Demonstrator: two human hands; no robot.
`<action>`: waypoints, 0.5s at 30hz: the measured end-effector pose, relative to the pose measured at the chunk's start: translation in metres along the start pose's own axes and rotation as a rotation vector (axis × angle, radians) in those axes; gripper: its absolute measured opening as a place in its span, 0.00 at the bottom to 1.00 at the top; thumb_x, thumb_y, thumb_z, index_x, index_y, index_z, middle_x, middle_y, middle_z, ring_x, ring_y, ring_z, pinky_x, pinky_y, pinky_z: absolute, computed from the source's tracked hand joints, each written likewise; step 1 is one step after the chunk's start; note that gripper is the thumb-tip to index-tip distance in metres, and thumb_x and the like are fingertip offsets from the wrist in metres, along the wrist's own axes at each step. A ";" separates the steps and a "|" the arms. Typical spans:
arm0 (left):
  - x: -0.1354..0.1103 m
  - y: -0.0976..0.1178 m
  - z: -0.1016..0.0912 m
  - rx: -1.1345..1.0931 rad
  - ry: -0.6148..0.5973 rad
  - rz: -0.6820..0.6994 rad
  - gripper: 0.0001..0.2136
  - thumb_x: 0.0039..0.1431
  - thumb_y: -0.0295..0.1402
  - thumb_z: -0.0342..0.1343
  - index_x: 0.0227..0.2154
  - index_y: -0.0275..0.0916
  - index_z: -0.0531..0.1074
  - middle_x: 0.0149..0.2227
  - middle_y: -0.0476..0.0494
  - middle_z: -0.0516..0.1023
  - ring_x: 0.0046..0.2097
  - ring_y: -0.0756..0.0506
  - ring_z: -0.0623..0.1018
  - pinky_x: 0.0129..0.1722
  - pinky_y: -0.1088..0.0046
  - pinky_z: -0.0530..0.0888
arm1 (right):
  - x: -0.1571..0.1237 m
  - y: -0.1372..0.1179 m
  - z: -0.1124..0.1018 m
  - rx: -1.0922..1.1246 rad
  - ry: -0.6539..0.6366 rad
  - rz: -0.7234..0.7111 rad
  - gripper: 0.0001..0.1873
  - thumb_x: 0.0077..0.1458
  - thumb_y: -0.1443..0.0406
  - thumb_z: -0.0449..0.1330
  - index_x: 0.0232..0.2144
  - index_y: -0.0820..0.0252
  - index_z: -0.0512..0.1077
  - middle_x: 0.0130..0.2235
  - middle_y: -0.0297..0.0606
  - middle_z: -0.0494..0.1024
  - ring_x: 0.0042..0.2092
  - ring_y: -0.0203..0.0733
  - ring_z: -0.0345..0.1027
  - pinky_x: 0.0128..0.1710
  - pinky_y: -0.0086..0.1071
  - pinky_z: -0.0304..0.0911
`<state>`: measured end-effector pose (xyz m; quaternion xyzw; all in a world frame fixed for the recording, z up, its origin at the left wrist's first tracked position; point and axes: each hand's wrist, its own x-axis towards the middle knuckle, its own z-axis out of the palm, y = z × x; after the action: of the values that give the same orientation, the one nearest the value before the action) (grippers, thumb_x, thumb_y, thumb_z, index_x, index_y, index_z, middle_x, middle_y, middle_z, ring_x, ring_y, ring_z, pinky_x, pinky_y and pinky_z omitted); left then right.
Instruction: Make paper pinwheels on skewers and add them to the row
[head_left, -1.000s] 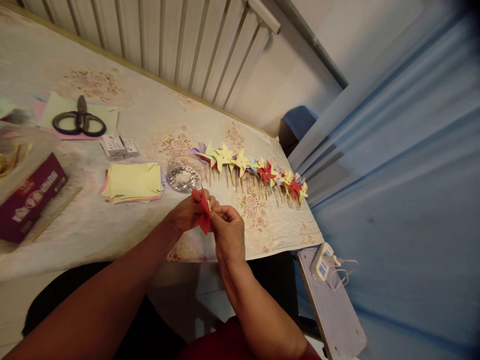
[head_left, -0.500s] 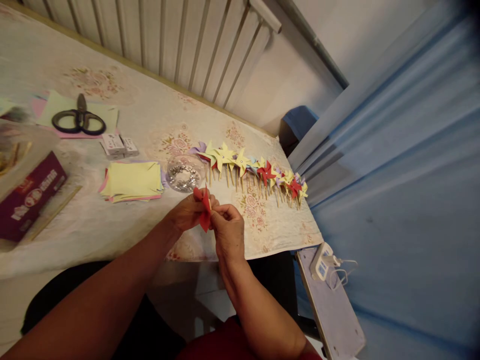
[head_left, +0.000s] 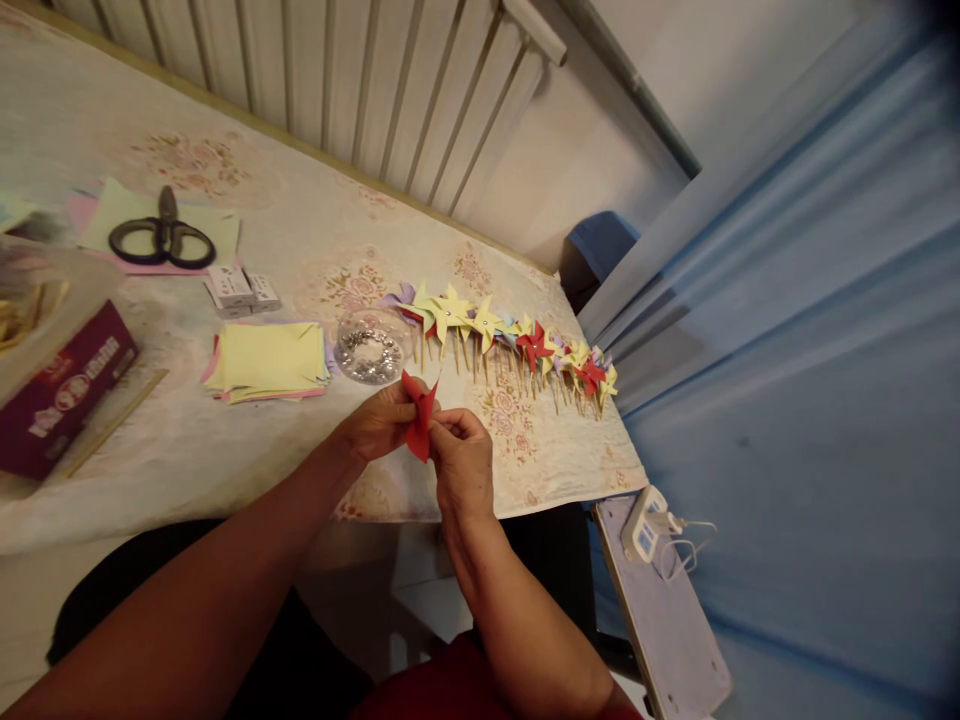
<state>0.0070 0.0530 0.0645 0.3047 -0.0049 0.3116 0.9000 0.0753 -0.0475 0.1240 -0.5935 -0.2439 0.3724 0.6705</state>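
A folded red paper pinwheel (head_left: 421, 418) is held up between both hands over the front of the table. My left hand (head_left: 381, 420) pinches it from the left, the fingers partly behind the paper. On its right side, the closed fingertips of my right hand (head_left: 463, 450) press against the paper; whether they also grip a small pin cannot be seen. Just beyond my left hand stands a clear round dish (head_left: 370, 348) of shiny metal pins. Finished-looking pinwheels (head_left: 485, 322) on sticks lie in a row to the right of the dish.
Left of the dish are a stack of yellow paper (head_left: 271, 357), small white boxes (head_left: 234, 288) and black scissors (head_left: 163, 240) on more paper. A tub with a purple label (head_left: 71, 390) and a stick (head_left: 116, 422) lie far left. A power strip (head_left: 646, 522) sits beyond the right edge.
The red pinwheel has turned so more of its face shows, and it has shifted slightly right. Both hands stay on it.
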 end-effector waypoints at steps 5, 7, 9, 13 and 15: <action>0.000 0.001 0.000 0.044 0.005 -0.009 0.14 0.44 0.31 0.73 0.25 0.35 0.70 0.23 0.50 0.74 0.24 0.52 0.74 0.26 0.79 0.72 | 0.000 0.000 -0.001 -0.007 0.006 0.000 0.08 0.39 0.63 0.66 0.22 0.58 0.70 0.17 0.24 0.66 0.20 0.30 0.55 0.22 0.27 0.49; 0.000 0.001 0.000 0.054 0.009 -0.016 0.15 0.44 0.31 0.73 0.25 0.35 0.70 0.23 0.50 0.74 0.25 0.52 0.75 0.26 0.78 0.72 | 0.000 -0.001 -0.002 -0.004 0.007 0.003 0.08 0.39 0.63 0.66 0.21 0.58 0.71 0.17 0.24 0.66 0.20 0.29 0.54 0.22 0.27 0.49; 0.000 0.001 0.000 0.055 0.011 -0.019 0.15 0.43 0.31 0.73 0.25 0.35 0.70 0.24 0.50 0.74 0.25 0.52 0.75 0.27 0.78 0.72 | 0.000 -0.001 -0.003 -0.002 0.009 0.008 0.08 0.39 0.63 0.66 0.21 0.59 0.71 0.17 0.24 0.66 0.20 0.29 0.54 0.22 0.27 0.48; 0.001 0.000 0.000 0.049 0.023 -0.026 0.15 0.43 0.31 0.73 0.25 0.35 0.70 0.24 0.51 0.73 0.25 0.52 0.74 0.26 0.79 0.72 | 0.001 0.000 -0.003 -0.008 0.010 0.013 0.08 0.39 0.63 0.66 0.21 0.58 0.70 0.17 0.24 0.67 0.20 0.30 0.54 0.22 0.27 0.48; 0.001 -0.001 0.000 0.027 0.034 -0.009 0.15 0.43 0.30 0.74 0.25 0.35 0.70 0.24 0.50 0.73 0.25 0.52 0.74 0.26 0.79 0.71 | 0.001 0.001 -0.003 -0.006 0.010 0.017 0.08 0.39 0.63 0.66 0.21 0.58 0.70 0.17 0.25 0.67 0.20 0.30 0.55 0.22 0.27 0.48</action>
<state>0.0084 0.0525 0.0640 0.3112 0.0161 0.3130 0.8972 0.0780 -0.0488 0.1222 -0.5996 -0.2364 0.3744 0.6666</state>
